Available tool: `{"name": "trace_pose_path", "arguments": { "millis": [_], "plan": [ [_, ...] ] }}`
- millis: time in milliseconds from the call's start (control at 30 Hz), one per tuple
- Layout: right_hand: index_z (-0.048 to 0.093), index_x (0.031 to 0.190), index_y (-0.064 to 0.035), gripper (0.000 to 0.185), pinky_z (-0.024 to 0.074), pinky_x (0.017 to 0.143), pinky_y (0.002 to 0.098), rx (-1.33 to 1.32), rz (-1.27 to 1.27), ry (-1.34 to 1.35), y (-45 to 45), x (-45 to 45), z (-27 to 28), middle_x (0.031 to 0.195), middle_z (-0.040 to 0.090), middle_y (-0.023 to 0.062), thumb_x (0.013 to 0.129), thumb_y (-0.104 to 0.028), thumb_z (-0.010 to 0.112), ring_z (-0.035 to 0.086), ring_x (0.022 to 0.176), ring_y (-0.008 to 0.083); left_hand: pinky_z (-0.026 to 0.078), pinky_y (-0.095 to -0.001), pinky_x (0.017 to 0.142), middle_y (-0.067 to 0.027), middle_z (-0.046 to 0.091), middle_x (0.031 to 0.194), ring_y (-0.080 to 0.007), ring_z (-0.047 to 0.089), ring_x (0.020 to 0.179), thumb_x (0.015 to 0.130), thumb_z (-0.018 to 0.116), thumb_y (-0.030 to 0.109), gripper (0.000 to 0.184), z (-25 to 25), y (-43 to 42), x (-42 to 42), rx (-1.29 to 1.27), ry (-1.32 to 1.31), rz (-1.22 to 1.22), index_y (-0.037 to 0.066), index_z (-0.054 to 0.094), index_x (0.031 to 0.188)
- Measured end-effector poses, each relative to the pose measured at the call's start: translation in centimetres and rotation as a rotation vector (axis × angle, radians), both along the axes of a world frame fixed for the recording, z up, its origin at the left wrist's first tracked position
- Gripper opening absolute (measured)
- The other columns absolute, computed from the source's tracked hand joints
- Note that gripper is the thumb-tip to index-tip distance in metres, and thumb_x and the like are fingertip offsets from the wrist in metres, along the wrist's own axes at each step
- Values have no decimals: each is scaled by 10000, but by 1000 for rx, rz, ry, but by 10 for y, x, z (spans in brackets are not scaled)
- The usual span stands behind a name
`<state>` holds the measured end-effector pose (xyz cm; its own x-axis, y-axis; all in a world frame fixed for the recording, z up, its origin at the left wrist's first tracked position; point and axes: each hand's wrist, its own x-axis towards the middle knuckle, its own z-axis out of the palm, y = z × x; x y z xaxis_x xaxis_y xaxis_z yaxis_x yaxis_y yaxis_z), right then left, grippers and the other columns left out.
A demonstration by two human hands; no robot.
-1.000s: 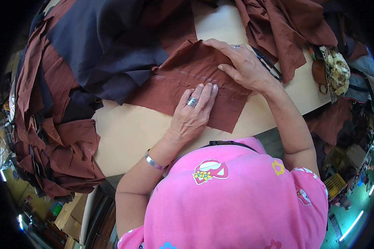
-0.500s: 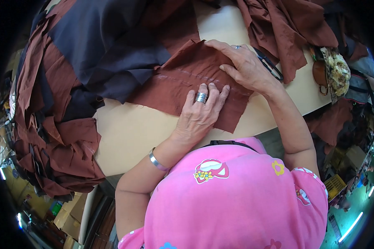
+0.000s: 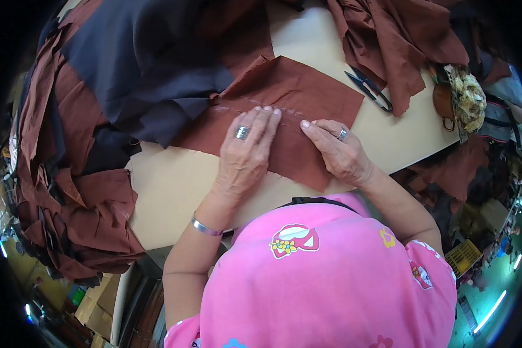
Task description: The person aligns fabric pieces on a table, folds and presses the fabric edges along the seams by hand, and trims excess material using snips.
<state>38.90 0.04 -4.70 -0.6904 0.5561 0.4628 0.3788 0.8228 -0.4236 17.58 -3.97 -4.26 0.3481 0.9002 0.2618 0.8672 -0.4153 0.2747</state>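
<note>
A piece of reddish-brown cloth [image 3: 298, 148] with frayed edges lies flat, its far edge slightly folded up. A pale, scuffed line runs across it. My left hand [image 3: 246, 145], with a wide ring, rests flat on the cloth, fingers stretched along the pale line. On the cloth's right part lies my right hand [image 3: 339, 152], its thumb pointing left and its ringed fingers bent; the fingers hide part of the cloth's right edge. Beyond my right hand, black thread snips [image 3: 370, 91] lie on the table [image 3: 174, 191].
A large heap of dark cloth [image 3: 145, 69] covers the left and back of the table. More brown cloth [image 3: 93, 203] hangs over the left edge, and another brown pile [image 3: 388, 40] lies at the back right. A small brown pouch [image 3: 445, 104] sits near the right edge.
My right hand has come down from the cloth's far edge towards me. My left hand has slid left along the pale line. The cloth's far right part now lies uncovered.
</note>
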Motion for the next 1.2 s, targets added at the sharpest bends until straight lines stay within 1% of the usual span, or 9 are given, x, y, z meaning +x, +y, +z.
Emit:
{"name": "trace_pose_path", "arguments": {
  "millis": [100, 167, 367, 533, 667, 900, 1100, 1133, 1200],
  "plan": [
    [546, 1152, 58, 429, 505, 795, 353, 16, 1, -69, -1, -2, 3, 998, 619, 147, 734, -36, 544, 609, 878, 264, 420, -397, 962, -116, 553, 1186, -260, 537, 1128, 775, 501, 76, 445, -1, 4, -18, 11, 26, 44, 19, 557, 1212],
    [529, 1168, 58, 429, 490, 831, 362, -17, -18, -164, -4, -8, 12, 1013, 611, 157, 758, -72, 521, 604, 899, 261, 421, -417, 961, -96, 546, 1182, -279, 533, 1126, 783, 515, 70, 425, -3, 4, -21, 19, 41, 44, 90, 582, 1202],
    [441, 1274, 36, 500, 398, 976, 401, 70, -91, -270, -10, -57, 12, 1157, 552, 195, 813, -155, 482, 545, 1061, 278, 406, -447, 970, -95, 519, 1200, -285, 488, 1171, 789, 553, 63, 434, -4, 6, -30, 20, 76, 59, 171, 599, 1206],
    [462, 1276, 30, 455, 377, 1019, 417, -7, -94, -348, -23, -14, 8, 1281, 513, 183, 842, -106, 446, 479, 1216, 312, 412, -423, 921, -82, 498, 1240, -265, 490, 1189, 791, 605, 111, 467, -3, 8, -42, 37, 122, 105, 213, 571, 1245],
    [491, 1249, 34, 435, 399, 1005, 419, 14, -90, -431, -32, 26, 14, 1268, 527, 184, 833, -93, 470, 497, 1203, 315, 420, -385, 858, -73, 481, 1293, -221, 489, 1214, 826, 609, 170, 455, -4, 6, -48, 5, 110, 157, 191, 541, 1276],
    [524, 1195, 10, 410, 423, 981, 430, 75, -67, -383, -32, 42, 13, 1180, 581, 173, 799, -92, 524, 566, 1099, 294, 414, -384, 885, -40, 455, 1344, -210, 447, 1264, 846, 570, 159, 458, -10, 5, -51, -6, 59, 207, 129, 512, 1300],
    [552, 1138, -27, 371, 442, 935, 397, 170, 4, -310, -6, 29, 11, 999, 617, 101, 774, -96, 534, 591, 858, 231, 400, -434, 917, -50, 420, 1376, -249, 394, 1306, 873, 566, 226, 440, -8, 8, -53, -72, 54, 159, 215, 515, 1310],
    [555, 1136, -34, 369, 446, 920, 391, 187, 15, -307, -3, 28, 10, 973, 617, 86, 773, -95, 531, 585, 822, 222, 390, -470, 933, -60, 385, 1414, -277, 361, 1326, 874, 567, 306, 446, -6, 9, -55, -117, 62, 133, 265, 510, 1315],
    [563, 1129, -43, 375, 451, 880, 385, 77, 5, -227, 8, 24, 16, 937, 618, 69, 755, -54, 544, 575, 787, 221, 388, -485, 937, -68, 350, 1444, -283, 335, 1340, 876, 556, 342, 457, -3, 8, -57, -148, 103, 92, 272, 499, 1325]
  ]
}}
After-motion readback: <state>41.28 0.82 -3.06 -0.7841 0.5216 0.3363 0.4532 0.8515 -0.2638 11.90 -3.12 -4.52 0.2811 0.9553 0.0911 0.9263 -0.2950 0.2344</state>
